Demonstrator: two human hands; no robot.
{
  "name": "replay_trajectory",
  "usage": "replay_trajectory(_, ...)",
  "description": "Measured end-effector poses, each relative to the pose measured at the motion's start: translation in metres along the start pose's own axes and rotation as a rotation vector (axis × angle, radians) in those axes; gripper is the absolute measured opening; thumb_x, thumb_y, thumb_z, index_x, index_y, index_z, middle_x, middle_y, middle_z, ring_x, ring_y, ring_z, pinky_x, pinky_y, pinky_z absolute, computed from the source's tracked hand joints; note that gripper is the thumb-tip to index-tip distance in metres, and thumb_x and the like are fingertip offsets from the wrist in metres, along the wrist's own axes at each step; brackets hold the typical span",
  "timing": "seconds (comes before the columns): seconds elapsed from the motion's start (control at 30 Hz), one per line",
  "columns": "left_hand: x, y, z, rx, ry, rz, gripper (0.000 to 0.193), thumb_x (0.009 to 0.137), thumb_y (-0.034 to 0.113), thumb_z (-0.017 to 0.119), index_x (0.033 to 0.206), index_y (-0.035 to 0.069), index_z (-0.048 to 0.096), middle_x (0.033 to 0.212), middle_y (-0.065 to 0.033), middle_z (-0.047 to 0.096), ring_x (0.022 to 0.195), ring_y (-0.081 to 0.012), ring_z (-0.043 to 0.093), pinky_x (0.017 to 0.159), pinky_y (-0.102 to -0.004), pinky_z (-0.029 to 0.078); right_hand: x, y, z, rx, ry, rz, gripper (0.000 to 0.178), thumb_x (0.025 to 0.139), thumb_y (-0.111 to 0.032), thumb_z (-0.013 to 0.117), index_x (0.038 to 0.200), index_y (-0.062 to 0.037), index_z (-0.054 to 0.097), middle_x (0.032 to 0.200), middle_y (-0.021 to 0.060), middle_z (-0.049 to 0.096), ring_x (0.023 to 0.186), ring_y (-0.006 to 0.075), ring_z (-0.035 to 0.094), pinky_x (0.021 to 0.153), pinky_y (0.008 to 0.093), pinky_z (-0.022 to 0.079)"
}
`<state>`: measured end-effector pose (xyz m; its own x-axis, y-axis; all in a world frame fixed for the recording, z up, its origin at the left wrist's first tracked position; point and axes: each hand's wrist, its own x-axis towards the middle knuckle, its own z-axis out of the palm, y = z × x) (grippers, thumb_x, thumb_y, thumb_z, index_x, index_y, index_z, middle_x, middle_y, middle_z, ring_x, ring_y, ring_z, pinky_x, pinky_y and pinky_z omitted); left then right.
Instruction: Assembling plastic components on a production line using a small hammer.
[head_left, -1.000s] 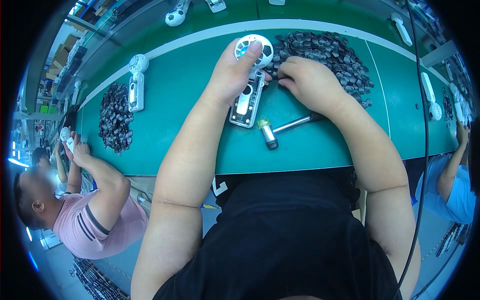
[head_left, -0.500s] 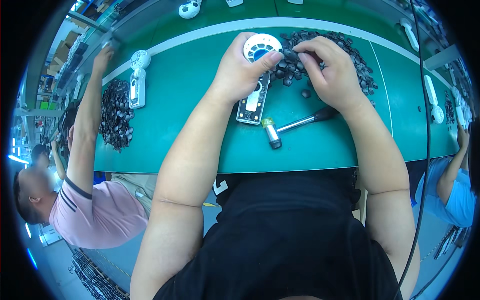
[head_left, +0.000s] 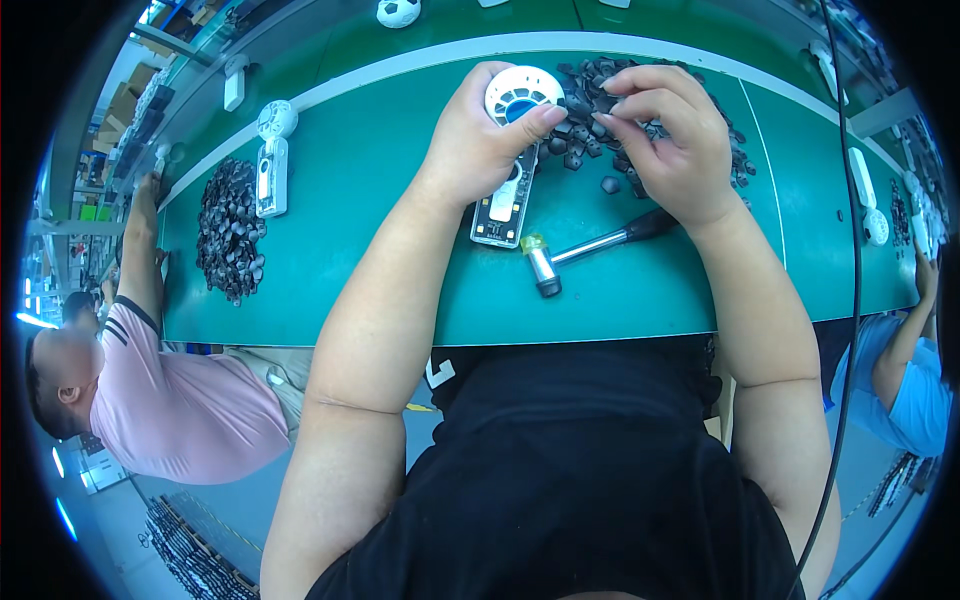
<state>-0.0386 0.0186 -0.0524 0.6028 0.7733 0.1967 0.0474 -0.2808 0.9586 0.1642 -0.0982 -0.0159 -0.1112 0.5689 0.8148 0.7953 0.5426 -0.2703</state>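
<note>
Left hand (head_left: 472,145): wrapped around white round-headed device (head_left: 525,88), thumb across its front.
Right hand (head_left: 678,150): fingers curled, thumb close to fingertips, narrow gap; over the pile's near side, can't tell if a piece is pinched.
Device: round head up, handle with clear panel pointing down toward the wearer, left of the pile.
Black pieces (head_left: 585,125): small, angular, heaped beside and beyond right hand; one loose piece (head_left: 610,185) just off the heap.
Hammer (head_left: 592,246): lying near device, yellow-and-black head left, dark grip under right wrist.
Table (head_left: 350,260): green, smooth, pale strip (head_left: 400,62) along far edge, thin white line at right.
Table left: second black heap (head_left: 230,235), another white device (head_left: 272,180) just beside it.
Beyond strip: green surface (head_left: 600,24), ball-patterned head (head_left: 398,12).
Co-workers: pink shirt (head_left: 200,415) left, arm reaching forward; blue shirt (head_left: 908,400) right.
Room: crowded shelving far left, brown boxes (head_left: 128,100); dark cable (head_left: 851,300) hanging right; grey-blue floor.
</note>
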Motion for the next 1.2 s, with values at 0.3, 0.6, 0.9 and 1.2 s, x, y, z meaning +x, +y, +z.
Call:
replay_trajectory(0.3,-0.002,0.005,0.001,0.011,-0.007,-0.005,0.07,0.08,0.042,0.088,0.124,-0.001,0.056,0.103,-0.0123,0.07,0.092,-0.0167,0.07,0.077,-0.0298,0.059,0.001,-0.002,-0.005,-0.046,0.049,-0.229,0.027,0.07,0.005,0.084,0.088,-0.0065,0.067,0.102,0.0107,0.069,0.088,0.026,0.065,0.072,0.0323,0.053)
replay_trajectory(0.6,-0.007,0.01,-0.001,-0.267,-0.077,-0.105,0.066,0.081,0.035,0.089,0.126,-0.001,0.056,0.104,-0.0105,0.07,0.092,-0.0151,0.069,0.077,-0.0286,0.058,0.0,-0.008,-0.007,-0.023,0.062,-0.239,0.027,0.068,0.006,0.084,0.087,-0.0062,0.069,0.095,0.0081,0.064,0.082,0.0241,0.063,0.067,0.0321,0.051)
replay_trajectory(0.9,-0.005,0.014,0.001,0.037,-0.059,-0.023,0.066,0.079,0.031,0.09,0.128,0.0,0.057,0.105,-0.0108,0.07,0.094,-0.016,0.068,0.079,-0.03,0.058,-0.001,-0.002,-0.011,-0.079,0.092,-0.401,0.033,0.062,0.005,0.083,0.092,-0.0081,0.074,0.092,0.0058,0.061,0.079,0.0219,0.06,0.063,0.0324,0.046)
replay_trajectory(1.2,-0.011,0.025,0.0,0.015,-0.069,0.078,0.065,0.079,0.028,0.09,0.127,0.001,0.055,0.108,-0.0116,0.069,0.099,-0.0174,0.067,0.083,-0.0311,0.057,0.002,-0.006,-0.011,-0.135,0.111,-0.434,0.028,0.063,-0.003,0.078,0.09,-0.0086,0.074,0.093,0.0048,0.062,0.078,0.0221,0.063,0.064,0.0321,0.052)
